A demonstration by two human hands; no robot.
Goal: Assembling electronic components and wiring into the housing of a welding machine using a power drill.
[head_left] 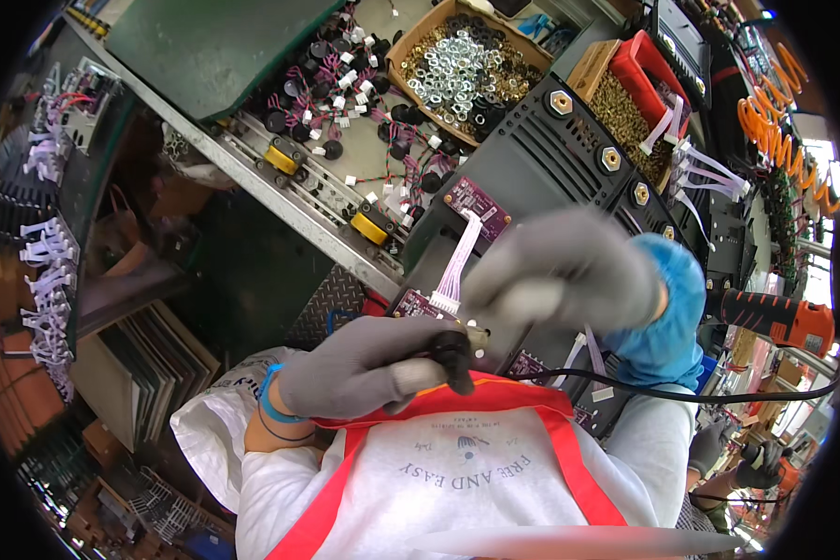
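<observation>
My left hand (368,366), in a grey glove, is closed on a small black plug (453,356) whose black cable (681,396) trails off to the right. A small metal part (477,335) sits at the plug's tip. Just above it my right hand (562,277), grey-gloved with a blue sleeve cover (670,313), is blurred with its fingers curled; what it grips is unclear. Behind both hands lies a black metal housing (541,159) with brass hex nuts. Two purple circuit boards (477,202) (414,303) on it are joined by a white ribbon cable (457,261).
A cardboard box of nuts and washers (462,65), a red bin of brass parts (646,73), and black buzzers with wires (345,79) lie beyond the housing. An orange power screwdriver (784,319) rests at right. Another person's gloved hand (758,457) works at lower right. White ribbon cables (51,271) hang at left.
</observation>
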